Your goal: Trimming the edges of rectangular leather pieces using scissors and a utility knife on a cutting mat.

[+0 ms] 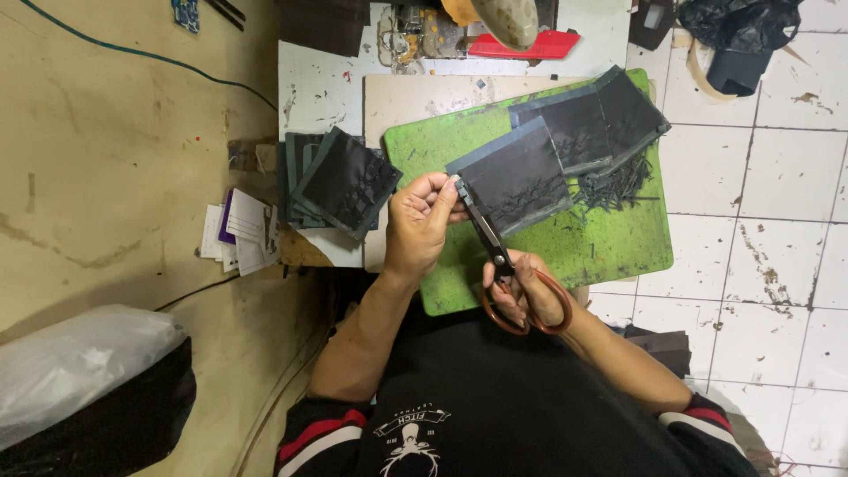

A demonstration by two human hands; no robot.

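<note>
My left hand (420, 221) pinches the near corner of a black fabric square (517, 181) that lies over the green cutting mat (618, 247). My right hand (526, 291) grips scissors (503, 265) with red-brown handles, its fingers through the loops. The blades point up and left, and their tips meet the square's edge beside my left thumb. Two more black squares (601, 119) overlap behind it on the mat. Thin black offcut strips (618, 185) lie heaped to the right of the held square.
A stack of black squares (340, 181) rests left of the mat on a low white table (318, 88). Paper cards (238, 234) lie on the floor at left. A plastic-covered bundle (84, 380) sits bottom left. Tools and a red item (521, 44) crowd the table's far end.
</note>
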